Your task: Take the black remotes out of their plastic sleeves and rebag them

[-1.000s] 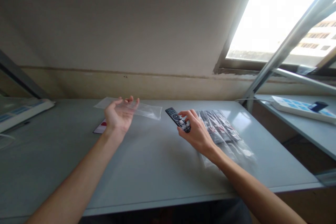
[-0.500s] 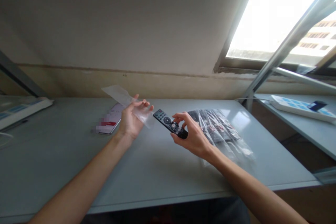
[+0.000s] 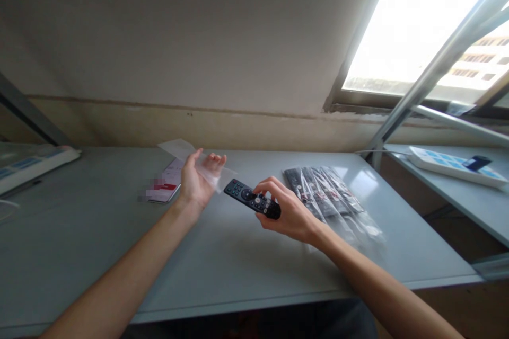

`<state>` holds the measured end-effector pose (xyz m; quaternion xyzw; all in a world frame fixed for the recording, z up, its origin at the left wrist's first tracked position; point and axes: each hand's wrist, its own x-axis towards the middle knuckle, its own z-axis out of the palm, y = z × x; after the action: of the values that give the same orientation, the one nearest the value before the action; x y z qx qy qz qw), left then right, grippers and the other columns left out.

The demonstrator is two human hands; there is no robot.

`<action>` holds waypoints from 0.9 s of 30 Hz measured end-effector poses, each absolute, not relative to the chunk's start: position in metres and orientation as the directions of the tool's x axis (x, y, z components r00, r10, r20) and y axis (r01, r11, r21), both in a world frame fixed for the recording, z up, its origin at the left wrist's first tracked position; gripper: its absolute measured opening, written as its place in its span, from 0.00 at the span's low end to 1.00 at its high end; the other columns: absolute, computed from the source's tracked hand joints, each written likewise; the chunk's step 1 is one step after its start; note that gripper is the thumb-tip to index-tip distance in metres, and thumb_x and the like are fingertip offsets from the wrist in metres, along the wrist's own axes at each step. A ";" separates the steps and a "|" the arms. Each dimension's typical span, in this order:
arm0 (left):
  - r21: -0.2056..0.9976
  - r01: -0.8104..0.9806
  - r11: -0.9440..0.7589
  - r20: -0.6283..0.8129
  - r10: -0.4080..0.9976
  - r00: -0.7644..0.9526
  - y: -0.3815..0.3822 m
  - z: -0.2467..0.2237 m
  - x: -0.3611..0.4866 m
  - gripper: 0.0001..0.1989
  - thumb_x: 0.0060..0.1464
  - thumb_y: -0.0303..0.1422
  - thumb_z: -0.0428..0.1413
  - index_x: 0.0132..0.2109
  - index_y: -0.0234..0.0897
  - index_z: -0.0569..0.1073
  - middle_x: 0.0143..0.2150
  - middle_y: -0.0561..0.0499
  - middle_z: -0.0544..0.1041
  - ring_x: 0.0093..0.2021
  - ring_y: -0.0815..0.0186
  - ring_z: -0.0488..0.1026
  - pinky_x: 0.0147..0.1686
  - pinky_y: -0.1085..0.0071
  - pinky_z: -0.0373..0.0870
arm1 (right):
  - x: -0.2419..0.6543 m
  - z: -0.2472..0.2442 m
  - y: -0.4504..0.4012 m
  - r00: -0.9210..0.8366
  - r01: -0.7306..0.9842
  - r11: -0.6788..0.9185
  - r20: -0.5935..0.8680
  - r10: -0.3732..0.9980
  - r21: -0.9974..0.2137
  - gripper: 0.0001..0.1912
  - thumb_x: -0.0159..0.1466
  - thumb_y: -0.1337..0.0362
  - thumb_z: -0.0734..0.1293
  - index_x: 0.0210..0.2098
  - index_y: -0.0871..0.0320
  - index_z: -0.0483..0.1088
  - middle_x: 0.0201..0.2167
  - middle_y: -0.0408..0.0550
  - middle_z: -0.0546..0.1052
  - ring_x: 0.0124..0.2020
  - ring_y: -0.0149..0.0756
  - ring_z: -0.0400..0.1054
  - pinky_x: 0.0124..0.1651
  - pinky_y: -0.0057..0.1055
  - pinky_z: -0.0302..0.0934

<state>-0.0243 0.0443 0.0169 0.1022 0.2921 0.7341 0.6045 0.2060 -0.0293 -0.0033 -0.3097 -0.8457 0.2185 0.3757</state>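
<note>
A black remote control (image 3: 247, 194) is pinched between the thumb and fingers of my right hand (image 3: 287, 210), its buttons facing up and its far end pointing left. My left hand (image 3: 198, 185), palm up with fingers curled, holds a clear thin plastic sleeve (image 3: 177, 149). One end of the sleeve sticks out beyond the thumb; the other lies across the fingers, close to the remote's tip. Behind the left hand a phone (image 3: 165, 184) with a partly blurred screen lies on the desk.
On the grey desk (image 3: 222, 270), a clear plastic packet with dark printed contents (image 3: 324, 190) lies beyond my right forearm. White power strips stand at the left (image 3: 43, 165) and on the right-hand desk (image 3: 449, 167). A metal post (image 3: 397, 108) rises by the window.
The remote control has moved slightly left and down in my right hand and turned flatter. My left hand has tilted, its thumb now raised, with the plastic sleeve still in it.
</note>
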 end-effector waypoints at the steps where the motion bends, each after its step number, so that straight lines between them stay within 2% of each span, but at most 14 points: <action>1: 0.554 -0.827 -0.096 -0.194 0.951 -0.240 0.043 0.017 -0.023 0.11 0.65 0.29 0.51 0.33 0.35 0.73 0.26 0.51 0.73 0.28 0.67 0.75 0.43 0.65 0.81 | 0.206 -0.003 -0.029 -0.529 0.356 0.719 0.505 0.682 -0.597 0.24 0.60 0.71 0.70 0.54 0.52 0.66 0.49 0.49 0.71 0.46 0.38 0.70 0.51 0.33 0.67; 10: 0.588 -0.802 -0.107 -0.165 0.954 -0.249 0.043 0.017 -0.024 0.11 0.65 0.30 0.50 0.33 0.36 0.72 0.26 0.51 0.72 0.28 0.67 0.73 0.37 0.67 0.79 | 0.208 0.000 -0.030 -0.578 0.286 0.781 0.550 0.603 -0.555 0.23 0.59 0.73 0.70 0.53 0.51 0.67 0.49 0.50 0.71 0.48 0.40 0.70 0.53 0.35 0.68; 17: 0.557 -0.826 -0.087 -0.170 0.962 -0.216 0.042 0.017 -0.025 0.09 0.64 0.30 0.51 0.34 0.37 0.71 0.26 0.52 0.72 0.28 0.67 0.73 0.38 0.67 0.79 | 0.211 0.002 -0.028 -0.556 0.353 0.779 0.553 0.621 -0.519 0.22 0.61 0.72 0.69 0.54 0.51 0.67 0.50 0.51 0.71 0.47 0.40 0.70 0.53 0.36 0.69; 27: 0.536 -0.841 -0.069 -0.185 0.963 -0.197 0.039 0.019 -0.024 0.09 0.62 0.30 0.51 0.33 0.37 0.71 0.25 0.51 0.72 0.28 0.67 0.73 0.40 0.66 0.80 | 0.209 0.002 -0.029 -0.585 0.374 0.760 0.501 0.638 -0.531 0.24 0.61 0.73 0.69 0.55 0.51 0.67 0.51 0.51 0.71 0.48 0.40 0.71 0.53 0.36 0.69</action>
<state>-0.0238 0.0394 0.0188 0.1101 0.2757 0.7227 0.6242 0.2089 -0.0286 0.0016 -0.2907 -0.8702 0.1877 0.3507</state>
